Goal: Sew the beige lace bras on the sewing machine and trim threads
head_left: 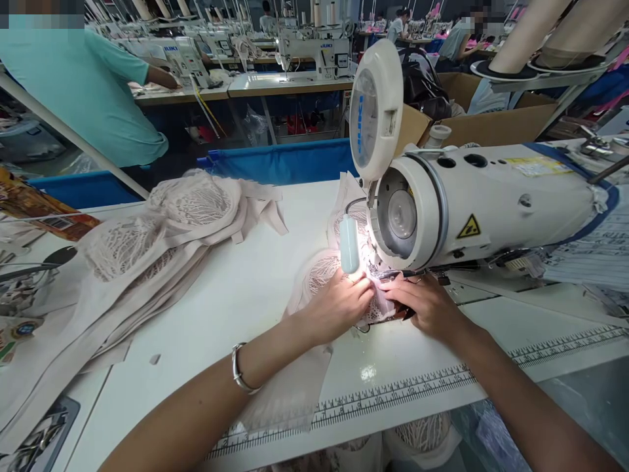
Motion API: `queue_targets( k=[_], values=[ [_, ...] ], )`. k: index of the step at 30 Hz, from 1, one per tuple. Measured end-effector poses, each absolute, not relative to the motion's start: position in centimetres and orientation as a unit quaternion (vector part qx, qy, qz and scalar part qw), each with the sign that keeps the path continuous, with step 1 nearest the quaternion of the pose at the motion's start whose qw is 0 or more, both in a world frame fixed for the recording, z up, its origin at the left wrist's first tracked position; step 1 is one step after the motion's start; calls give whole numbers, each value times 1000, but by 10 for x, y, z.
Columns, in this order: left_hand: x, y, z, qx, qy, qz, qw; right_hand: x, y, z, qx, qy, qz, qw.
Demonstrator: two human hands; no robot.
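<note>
A pale pink lace bra piece (319, 272) lies on the white sewing table (236, 301) under the head of a white sewing machine (472, 196). My left hand (339, 301) rests on the lace, fingers pressed together on the fabric right at the needle. My right hand (422, 305) lies beside it under the machine arm, fingers pinching the same piece. A small lamp (350, 244) lights the spot brightly. A bracelet sits on my left wrist.
A heap of similar lace bra pieces (162, 236) lies on the table's left. A ruler strip (417, 387) runs along the front edge. A person in a teal shirt (78, 85) stands at back left. Cardboard boxes (496, 124) and more machines fill the background.
</note>
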State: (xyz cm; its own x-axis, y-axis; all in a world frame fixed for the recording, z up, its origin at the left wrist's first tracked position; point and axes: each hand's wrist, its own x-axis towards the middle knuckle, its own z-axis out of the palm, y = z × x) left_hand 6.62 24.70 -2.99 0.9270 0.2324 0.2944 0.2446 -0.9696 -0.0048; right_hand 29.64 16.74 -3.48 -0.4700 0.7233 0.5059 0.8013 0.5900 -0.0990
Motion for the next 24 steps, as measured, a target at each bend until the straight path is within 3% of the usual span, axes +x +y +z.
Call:
queue_targets(
  k=[8, 15, 24],
  values=[
    [69, 245, -30, -980, -135, -145, 9, 297, 168, -38, -461, -847, -80, 254],
    [71, 243, -31, -989, -59, -135, 29, 296, 168, -35, -429, -854, -89, 282],
    [68, 245, -35, -979, -119, -166, 7, 295, 168, -34, -430, -850, -103, 286]
  ],
)
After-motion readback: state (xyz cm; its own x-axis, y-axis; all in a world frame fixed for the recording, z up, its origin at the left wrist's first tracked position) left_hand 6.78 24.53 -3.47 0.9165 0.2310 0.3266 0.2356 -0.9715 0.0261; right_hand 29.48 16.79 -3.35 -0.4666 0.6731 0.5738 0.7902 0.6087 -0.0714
